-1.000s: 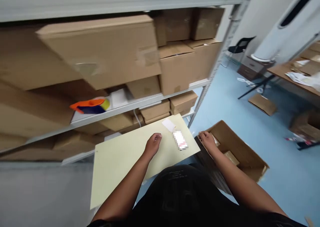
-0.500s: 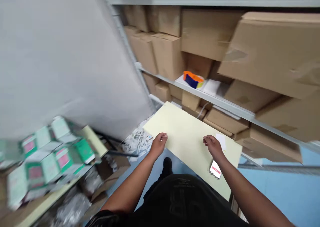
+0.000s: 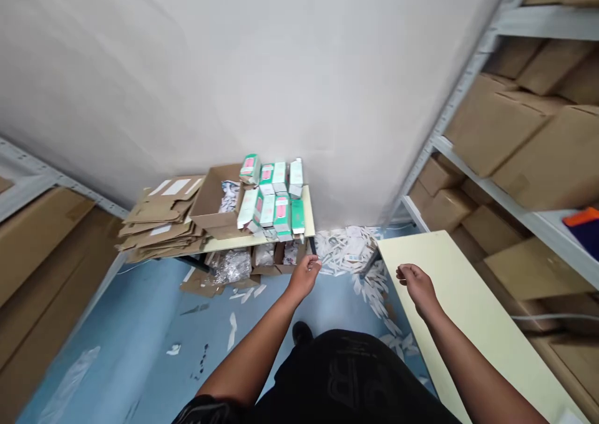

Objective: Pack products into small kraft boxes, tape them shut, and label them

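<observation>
My left hand [image 3: 304, 275] is held out in mid-air over the blue floor, its fingers curled in and nothing visible in them. Beyond it stands a side table [image 3: 309, 215] with several green and white cartons [image 3: 282, 214]. My right hand [image 3: 418, 287] hovers over the left edge of a pale yellow table [image 3: 461, 287], also with curled fingers and no visible object. Neither hand seems to touch anything.
An open cardboard box [image 3: 213, 209] and stacked flattened cardboard [image 3: 161, 215] share the side table. White paper scraps [image 3: 349, 246] litter the floor. Shelving with brown boxes [image 3: 503, 121] rises on the right, and more brown boxes [image 3: 51, 237] stand at left.
The view has swung left, bringing the side table with cartons to the middle and the yellow table to the right. Both hands keep much the same curled pose.
</observation>
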`<move>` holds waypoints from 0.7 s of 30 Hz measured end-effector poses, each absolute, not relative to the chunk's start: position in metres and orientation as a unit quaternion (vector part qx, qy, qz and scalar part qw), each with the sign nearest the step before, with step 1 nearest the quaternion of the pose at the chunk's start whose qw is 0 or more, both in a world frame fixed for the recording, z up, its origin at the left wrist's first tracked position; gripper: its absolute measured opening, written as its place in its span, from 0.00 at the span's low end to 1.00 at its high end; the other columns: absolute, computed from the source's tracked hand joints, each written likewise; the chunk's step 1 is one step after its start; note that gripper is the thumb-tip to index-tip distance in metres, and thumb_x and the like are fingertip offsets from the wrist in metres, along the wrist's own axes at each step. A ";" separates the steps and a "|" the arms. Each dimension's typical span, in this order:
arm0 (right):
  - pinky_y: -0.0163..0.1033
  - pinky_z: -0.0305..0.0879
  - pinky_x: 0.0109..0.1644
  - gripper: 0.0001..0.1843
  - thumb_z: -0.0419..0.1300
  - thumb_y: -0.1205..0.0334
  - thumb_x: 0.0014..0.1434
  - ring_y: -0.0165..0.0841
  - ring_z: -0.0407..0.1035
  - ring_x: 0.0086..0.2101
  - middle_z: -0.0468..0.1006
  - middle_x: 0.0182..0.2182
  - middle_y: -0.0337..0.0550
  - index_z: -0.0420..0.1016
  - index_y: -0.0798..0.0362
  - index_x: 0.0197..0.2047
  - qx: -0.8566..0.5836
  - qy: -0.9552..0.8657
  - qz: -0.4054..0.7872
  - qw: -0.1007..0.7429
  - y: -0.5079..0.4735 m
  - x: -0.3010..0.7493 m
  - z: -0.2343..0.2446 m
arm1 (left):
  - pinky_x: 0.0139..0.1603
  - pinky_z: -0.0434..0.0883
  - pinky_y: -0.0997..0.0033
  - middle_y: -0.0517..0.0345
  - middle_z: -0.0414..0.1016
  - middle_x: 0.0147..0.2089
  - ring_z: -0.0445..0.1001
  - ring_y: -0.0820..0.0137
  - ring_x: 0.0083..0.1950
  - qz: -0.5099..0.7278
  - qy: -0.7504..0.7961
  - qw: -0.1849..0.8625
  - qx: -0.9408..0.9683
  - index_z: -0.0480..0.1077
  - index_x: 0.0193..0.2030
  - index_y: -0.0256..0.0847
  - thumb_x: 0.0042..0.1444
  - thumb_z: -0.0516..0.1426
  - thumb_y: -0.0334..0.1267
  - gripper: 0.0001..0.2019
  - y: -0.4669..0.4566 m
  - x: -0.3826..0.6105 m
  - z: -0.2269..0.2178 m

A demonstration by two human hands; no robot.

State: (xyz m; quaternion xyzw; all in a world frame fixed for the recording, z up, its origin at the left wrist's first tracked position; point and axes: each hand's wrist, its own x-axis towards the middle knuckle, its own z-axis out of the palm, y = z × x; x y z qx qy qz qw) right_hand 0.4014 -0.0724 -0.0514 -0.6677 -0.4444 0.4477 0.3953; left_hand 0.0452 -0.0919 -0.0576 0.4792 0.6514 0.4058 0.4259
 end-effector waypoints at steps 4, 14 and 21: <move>0.40 0.68 0.38 0.21 0.59 0.40 0.56 0.39 0.74 0.34 0.81 0.30 0.44 0.77 0.51 0.33 -0.656 -0.485 0.436 0.379 -0.025 0.316 -0.066 | 0.54 0.72 0.61 0.48 0.79 0.50 0.78 0.60 0.50 0.397 0.673 0.395 0.482 0.73 0.50 0.39 0.59 0.59 0.48 0.18 -0.071 -0.041 -0.058; 0.41 0.68 0.38 0.23 0.57 0.38 0.58 0.40 0.74 0.33 0.80 0.28 0.43 0.76 0.51 0.33 -0.606 -0.573 0.471 0.288 0.053 0.167 -0.064 | 0.64 0.67 0.56 0.41 0.72 0.62 0.70 0.53 0.64 0.311 0.773 0.144 0.533 0.68 0.62 0.38 0.61 0.59 0.46 0.25 0.042 -0.191 0.008; 0.40 0.67 0.38 0.21 0.56 0.40 0.58 0.40 0.74 0.34 0.78 0.29 0.43 0.75 0.50 0.33 -0.555 -0.602 0.516 0.250 0.139 0.125 -0.070 | 0.64 0.65 0.50 0.37 0.67 0.67 0.64 0.45 0.67 0.244 0.864 0.065 0.435 0.61 0.69 0.37 0.60 0.58 0.54 0.35 0.174 -0.247 0.019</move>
